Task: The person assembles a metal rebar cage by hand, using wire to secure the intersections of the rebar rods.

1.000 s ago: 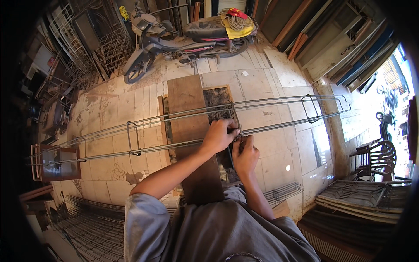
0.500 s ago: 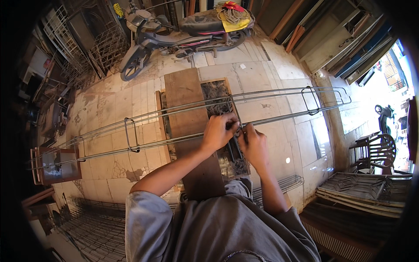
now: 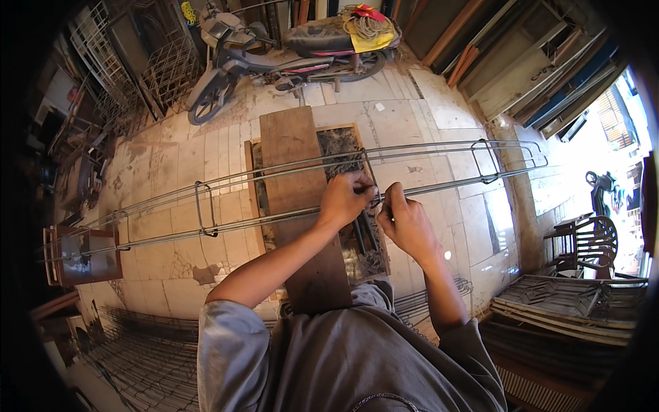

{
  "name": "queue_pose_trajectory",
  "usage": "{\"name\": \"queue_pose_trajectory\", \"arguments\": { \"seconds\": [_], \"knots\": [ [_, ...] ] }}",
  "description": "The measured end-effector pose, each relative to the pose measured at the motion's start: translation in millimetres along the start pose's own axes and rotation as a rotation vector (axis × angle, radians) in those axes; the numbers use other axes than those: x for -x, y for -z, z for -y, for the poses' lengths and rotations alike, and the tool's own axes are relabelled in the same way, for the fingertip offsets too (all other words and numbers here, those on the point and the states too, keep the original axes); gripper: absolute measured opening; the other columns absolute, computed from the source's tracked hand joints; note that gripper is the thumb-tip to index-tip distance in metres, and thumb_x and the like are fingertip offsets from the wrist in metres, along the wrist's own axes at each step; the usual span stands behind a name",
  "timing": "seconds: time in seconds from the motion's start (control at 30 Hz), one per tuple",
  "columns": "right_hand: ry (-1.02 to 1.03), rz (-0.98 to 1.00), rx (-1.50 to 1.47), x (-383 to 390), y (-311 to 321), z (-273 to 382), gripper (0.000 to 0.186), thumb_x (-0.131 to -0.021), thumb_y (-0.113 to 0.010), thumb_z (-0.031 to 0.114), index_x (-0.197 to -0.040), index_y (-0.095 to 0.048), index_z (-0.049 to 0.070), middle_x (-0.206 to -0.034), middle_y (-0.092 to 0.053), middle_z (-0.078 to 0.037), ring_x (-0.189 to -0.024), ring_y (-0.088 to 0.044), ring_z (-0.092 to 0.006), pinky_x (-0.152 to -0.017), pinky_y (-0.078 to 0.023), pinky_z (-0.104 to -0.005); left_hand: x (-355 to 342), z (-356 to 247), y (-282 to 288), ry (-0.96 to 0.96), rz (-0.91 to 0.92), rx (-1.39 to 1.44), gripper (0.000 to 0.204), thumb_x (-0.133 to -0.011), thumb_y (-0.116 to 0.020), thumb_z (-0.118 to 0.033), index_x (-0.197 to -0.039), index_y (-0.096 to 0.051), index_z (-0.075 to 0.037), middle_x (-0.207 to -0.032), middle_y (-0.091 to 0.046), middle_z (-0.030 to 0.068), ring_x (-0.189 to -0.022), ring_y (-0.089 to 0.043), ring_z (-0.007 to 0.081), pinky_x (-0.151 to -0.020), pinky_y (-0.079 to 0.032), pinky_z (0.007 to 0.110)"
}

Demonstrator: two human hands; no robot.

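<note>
A long, narrow cage of steel rods stretches across in front of me, with rectangular wire stirrups spaced along it. My left hand is closed in a pinch at the near rods, beside the lower end of the middle stirrup. Just right of that joint, my right hand is also closed, thumb against fingers. Whatever small thing either hand pinches is hidden by the fingers. Under the cage lies a brown wooden board, crossing over a shallow wood-edged box holding dark scraps.
A motorbike stands on the tiled floor at the far side. A glazed wooden frame sits under the cage's left end. Metal grilles and a chair are at right; wire mesh lies near left. Panels lean at far right.
My right hand has shifted slightly right and nearer me, widening the gap between the hands. My left hand stays at the joint. The view has shifted slightly.
</note>
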State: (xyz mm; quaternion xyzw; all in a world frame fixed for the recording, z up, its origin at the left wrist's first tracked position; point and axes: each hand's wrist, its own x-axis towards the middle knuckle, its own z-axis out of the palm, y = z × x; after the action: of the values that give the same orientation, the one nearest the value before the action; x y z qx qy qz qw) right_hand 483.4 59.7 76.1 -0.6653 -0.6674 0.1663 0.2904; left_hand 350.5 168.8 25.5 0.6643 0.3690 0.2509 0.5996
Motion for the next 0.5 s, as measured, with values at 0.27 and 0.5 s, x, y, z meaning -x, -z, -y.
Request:
{"name": "queue_pose_trajectory", "arguments": {
  "seconds": [0.27,0.5],
  "knots": [
    [-0.017,-0.001,0.164,-0.6,1.1,11.1,0.023,-0.085,-0.058,0.005,-0.103,-0.043,0.002,-0.066,-0.061,-0.021,-0.062,-0.062,-0.0425,-0.055,-0.049,-0.0502,19.3,-14.5,-5.0,-0.256,-0.155,-0.413,0.013,-0.085,-0.066,-0.011,-0.097,-0.065,-0.007,-0.085,-0.071,0.01,-0.08,-0.071,0.0274,-0.07,-0.054,0.035],
    [0.015,-0.106,0.191,-18.0,4.9,-9.8,0.022,-0.087,-0.058,0.009,-0.106,-0.048,0.007,-0.058,-0.058,-0.018,-0.057,-0.061,-0.0408,-0.051,-0.048,-0.0485,19.9,-15.2,1.0,-0.258,-0.046,-0.366,0.021,-0.083,-0.069,-0.014,-0.103,-0.066,-0.011,-0.094,-0.072,0.0087,-0.086,-0.069,0.0311,-0.073,-0.054,0.04]
  ]
}}
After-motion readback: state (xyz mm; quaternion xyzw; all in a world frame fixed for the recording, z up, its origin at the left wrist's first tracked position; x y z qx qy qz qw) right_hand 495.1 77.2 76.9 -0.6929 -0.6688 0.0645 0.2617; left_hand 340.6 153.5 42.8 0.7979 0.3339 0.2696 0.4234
